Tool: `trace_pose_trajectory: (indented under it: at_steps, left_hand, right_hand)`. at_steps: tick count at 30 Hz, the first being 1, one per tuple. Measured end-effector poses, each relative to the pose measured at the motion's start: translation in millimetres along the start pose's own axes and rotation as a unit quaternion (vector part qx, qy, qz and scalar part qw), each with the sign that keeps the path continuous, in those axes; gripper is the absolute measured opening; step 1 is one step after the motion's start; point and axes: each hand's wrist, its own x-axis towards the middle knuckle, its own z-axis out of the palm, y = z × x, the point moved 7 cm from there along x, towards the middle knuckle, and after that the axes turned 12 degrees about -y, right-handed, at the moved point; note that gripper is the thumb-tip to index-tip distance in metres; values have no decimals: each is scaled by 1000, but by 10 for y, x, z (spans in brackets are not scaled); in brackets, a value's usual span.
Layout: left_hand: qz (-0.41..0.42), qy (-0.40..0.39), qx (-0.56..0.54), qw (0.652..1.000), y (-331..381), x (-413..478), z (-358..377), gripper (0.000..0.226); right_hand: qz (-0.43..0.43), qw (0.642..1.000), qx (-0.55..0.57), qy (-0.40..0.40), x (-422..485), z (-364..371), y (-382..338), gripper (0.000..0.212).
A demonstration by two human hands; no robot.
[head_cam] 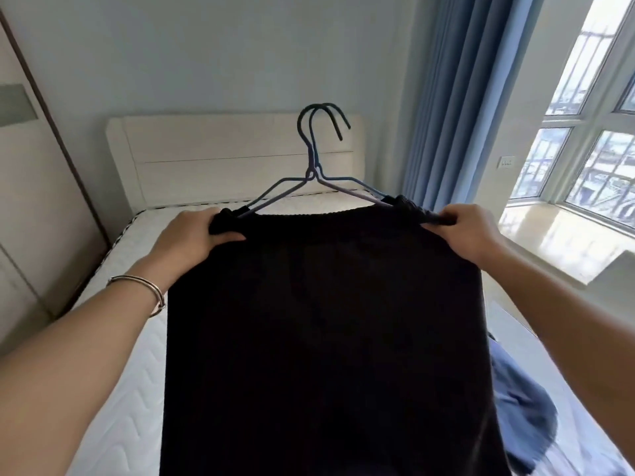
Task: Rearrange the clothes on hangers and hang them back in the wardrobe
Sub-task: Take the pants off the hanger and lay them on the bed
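Black garment fills centre frame, held up over the bed. Left hand and right hand each grip a top corner, fingers curled tight round the top edge. Two wire hangers, stacked together, stick up from that edge, hooks at upper centre in front of the headboard. Blue cloth lies on the bed, lower right. Blue curtain upper right. Bracelet on left wrist.

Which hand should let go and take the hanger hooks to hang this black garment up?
Left, probably: the left hand is nearer the necks of the hangers than the right hand, which can hold the black garment meanwhile.
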Motion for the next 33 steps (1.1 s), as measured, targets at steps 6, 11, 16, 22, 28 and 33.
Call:
trace_pose_trajectory:
  at_steps: [6,11,16,22,28,33]
  left_hand:
    - [-53,15,-6,998,-69,471,87,41]
    - [-98,32,12,995,-206,1127,214,45]
    - [-156,-7,12,988,-568,1679,771,46]
    - [-201,-69,-51,976,-1247,2173,1676,42]
    - [-250,-92,-44,963,-1946,2709,2463,45]
    - [-300,-78,70,948,-2332,3196,2952,51]
  right_hand:
    - [-14,1000,15,-22,760,214,57,19]
    - [-26,999,34,-31,1539,438,158,24]
    - [9,996,17,-90,2216,1023,544,29]
    - [38,988,-27,-144,2775,1839,963,18]
    - [84,978,-59,-179,3369,2766,1482,21]
    - [100,972,-115,-178,3884,3365,1798,26]
